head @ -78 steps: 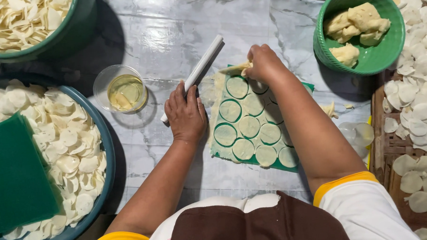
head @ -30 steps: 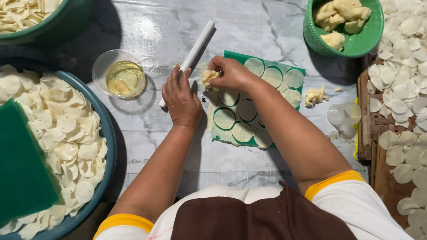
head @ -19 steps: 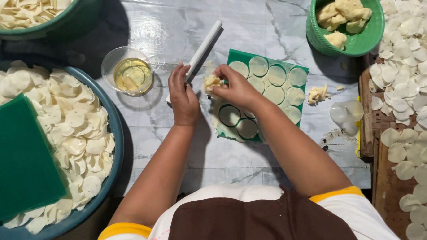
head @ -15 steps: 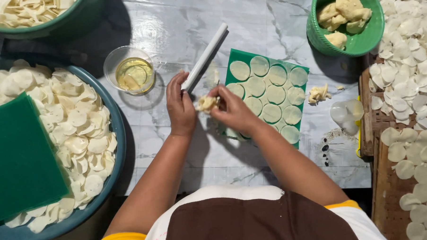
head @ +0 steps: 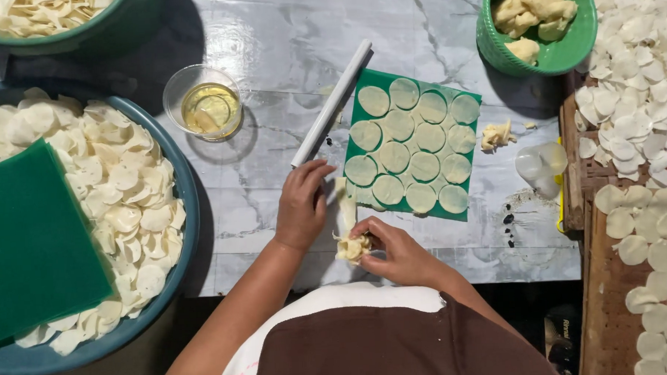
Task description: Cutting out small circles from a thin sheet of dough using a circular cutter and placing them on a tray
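- While my right hand (head: 404, 255) grips a crumpled wad of dough scraps (head: 352, 247) at the near edge of the marble-patterned table (head: 269, 34), its fingers are closed around the wad.
- My left hand (head: 302, 205) rests palm-down just beside it, fingers curled loosely near a strip of dough (head: 344, 205); I cannot tell whether it actually pinches the strip.
- A white rolling pin (head: 331, 102) lies diagonally, its lower end just above my left hand.
- Green cutting mat (head: 359, 83): carries rows of cut dough rounds (head: 410, 149), with the trimmings around them lifted away.
- Small clear cup (head: 202, 102): holds yellowish oil.
- Green bowl (head: 565, 50), far right: holds lumps of pale yellow dough (head: 534, 10); its top rim is cut off by the frame.
- Large blue basin (head: 183, 215), left: heaped with thin white dough discs (head: 122, 180), partly covered by a second green mat (head: 36, 238); the basin's left side runs out of view.
- Teal bowl (head: 114, 32), top left: more discs inside, only its lower part visible.
- Wooden rack (head: 610, 274), right: discs laid flat, cut off at the edge.
- A small dough scrap (head: 496, 134) and a clear plastic lid or cup (head: 541, 164) lie right of the mat; which of the two it is, I cannot make out.
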